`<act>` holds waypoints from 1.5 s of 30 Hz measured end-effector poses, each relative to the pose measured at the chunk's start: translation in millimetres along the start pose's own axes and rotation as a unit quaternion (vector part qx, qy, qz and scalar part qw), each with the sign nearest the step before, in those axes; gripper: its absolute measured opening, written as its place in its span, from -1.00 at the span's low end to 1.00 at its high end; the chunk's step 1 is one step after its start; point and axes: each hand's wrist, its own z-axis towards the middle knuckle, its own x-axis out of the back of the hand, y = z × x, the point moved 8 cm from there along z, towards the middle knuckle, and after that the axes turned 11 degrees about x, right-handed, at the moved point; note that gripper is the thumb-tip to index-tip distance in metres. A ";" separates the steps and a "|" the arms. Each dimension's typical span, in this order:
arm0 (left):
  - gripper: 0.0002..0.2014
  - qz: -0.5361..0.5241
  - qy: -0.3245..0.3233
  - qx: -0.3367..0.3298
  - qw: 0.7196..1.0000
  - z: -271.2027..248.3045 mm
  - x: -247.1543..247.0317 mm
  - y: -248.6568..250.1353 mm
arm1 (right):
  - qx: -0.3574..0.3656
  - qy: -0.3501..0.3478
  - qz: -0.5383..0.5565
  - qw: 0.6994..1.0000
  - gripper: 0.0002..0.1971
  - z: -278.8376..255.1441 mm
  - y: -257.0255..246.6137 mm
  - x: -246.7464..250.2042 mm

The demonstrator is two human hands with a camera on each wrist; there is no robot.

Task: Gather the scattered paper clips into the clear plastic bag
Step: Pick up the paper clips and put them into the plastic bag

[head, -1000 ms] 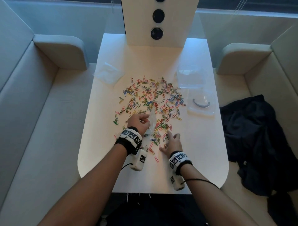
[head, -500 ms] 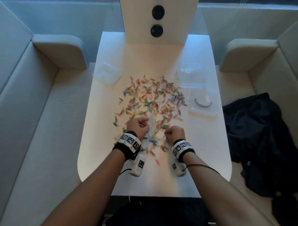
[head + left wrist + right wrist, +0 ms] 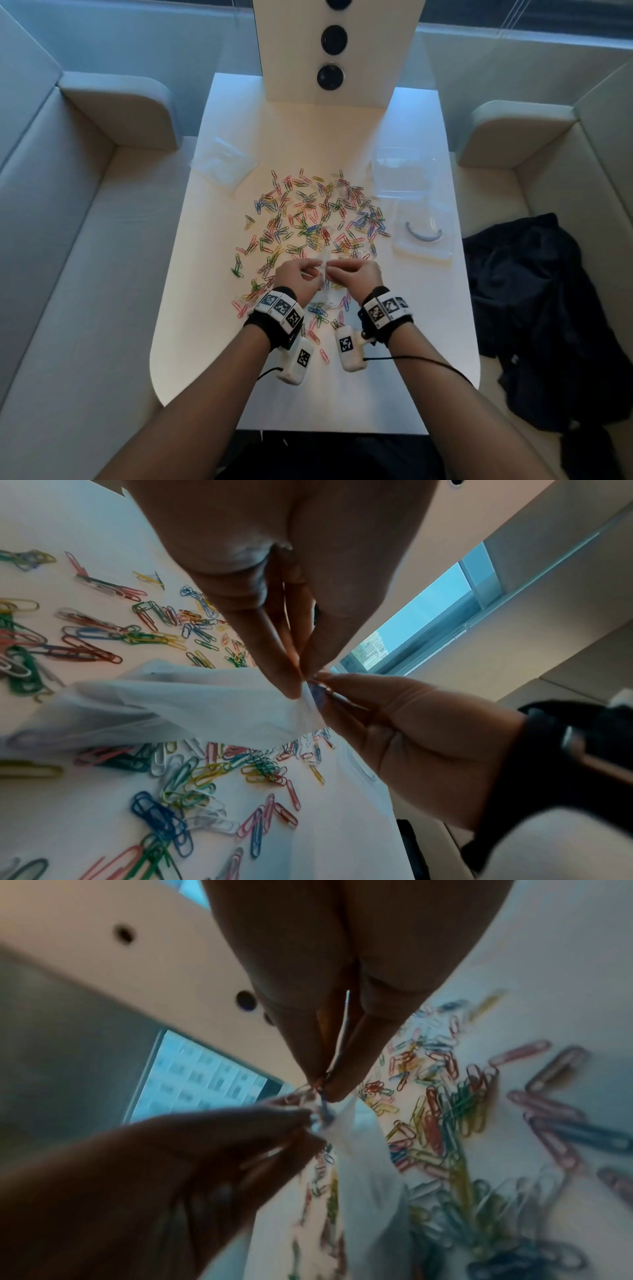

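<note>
On the left, my left hand (image 3: 297,277) pinches one side of the bag (image 3: 178,707) mouth between thumb and fingers, as half a second ago. At centre, the bag now hangs lifted above the table (image 3: 404,387), its body trailing down over the paper clips (image 3: 308,219). On the right, my right hand (image 3: 356,274), flat on the table among the clips a second ago, has risen to meet the left; its fingertips pinch the bag's top edge, possibly with a clip between them, though blur prevents certainty. I judge the step to be opening the mouth. Nearly all clips remain scattered on the table.
</note>
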 end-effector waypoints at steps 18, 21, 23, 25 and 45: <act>-0.73 -0.043 0.030 -0.009 0.999 7.6 33.6 9.7 | 0.038 -0.015 -0.444 0.895 -0.41 43.5 13.1 18.7; -0.71 -0.043 0.034 -0.009 0.998 8.9 42.7 7.8 | -0.030 -0.117 -0.552 0.825 0.06 39.9 48.5 5.9; -0.70 -0.037 0.038 -0.008 0.999 10.1 46.9 6.8 | 0.011 -0.147 -0.606 0.782 0.00 36.2 55.1 -10.3; -0.69 -0.032 0.039 -0.008 0.999 12.0 49.1 5.9 | 0.053 -0.156 -0.628 0.760 -0.29 33.6 57.1 -24.2; -0.69 -0.024 0.020 -0.023 0.999 7.4 40.8 2.6 | -0.057 0.024 0.293 0.954 -0.82 8.5 -5.7 -3.2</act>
